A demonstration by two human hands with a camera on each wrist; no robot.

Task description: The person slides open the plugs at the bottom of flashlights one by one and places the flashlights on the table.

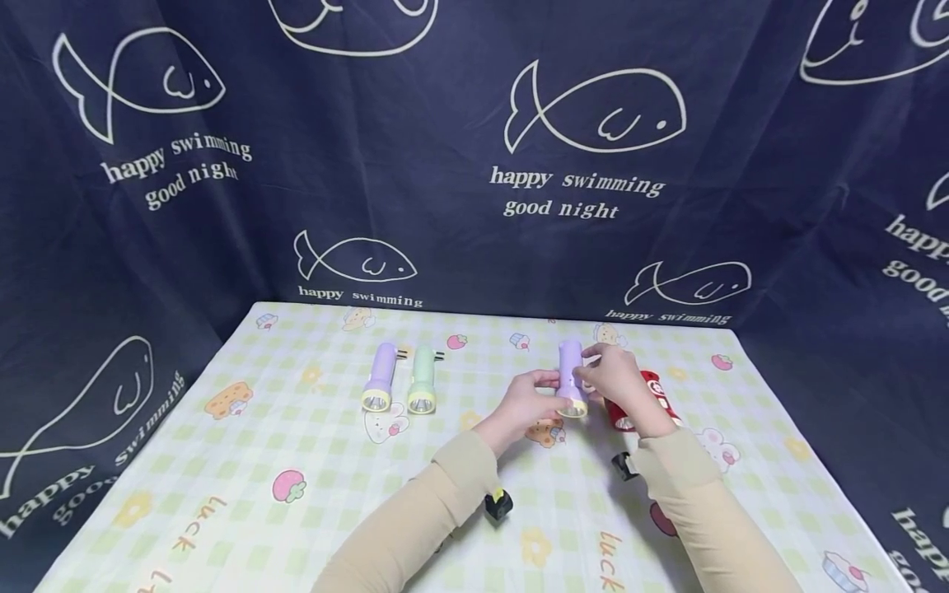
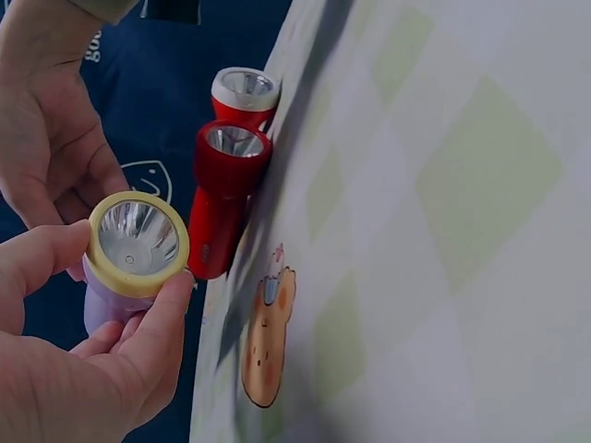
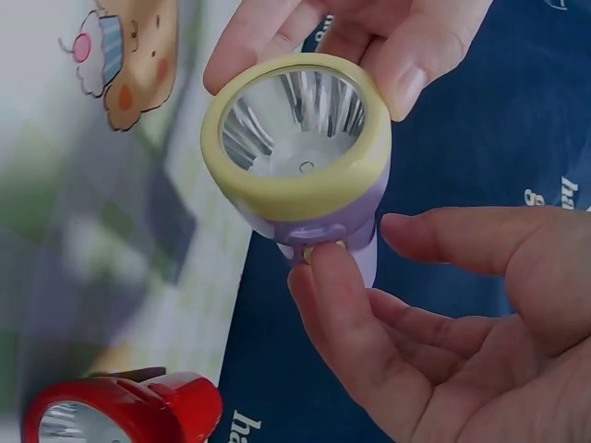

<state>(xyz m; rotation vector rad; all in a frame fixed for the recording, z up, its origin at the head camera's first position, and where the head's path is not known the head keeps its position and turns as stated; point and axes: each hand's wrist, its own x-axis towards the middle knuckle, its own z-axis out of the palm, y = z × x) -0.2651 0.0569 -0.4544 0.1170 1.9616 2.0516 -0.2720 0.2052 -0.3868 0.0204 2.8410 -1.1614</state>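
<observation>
A purple flashlight (image 1: 570, 366) with a yellow rim is held above the table, its lens facing back toward me. My left hand (image 1: 528, 405) grips it around the yellow-rimmed head, with thumb and fingers on opposite sides in the left wrist view. Curled at the flashlight's body is my right hand (image 1: 617, 380), one fingertip on the small switch (image 3: 319, 249) below the head. The lens (image 2: 138, 238) shows a silver reflector and looks unlit. Beside the right hand lie a red flashlight (image 2: 222, 194) and another red one with a white rim (image 2: 244, 90).
To the left, a second purple flashlight (image 1: 382, 371) and a green flashlight (image 1: 423, 375) lie side by side, plug prongs sticking out of their sides. A checked, cartoon-printed cloth (image 1: 296, 445) covers the table. Behind it hangs a dark blue fish-print curtain (image 1: 460, 148).
</observation>
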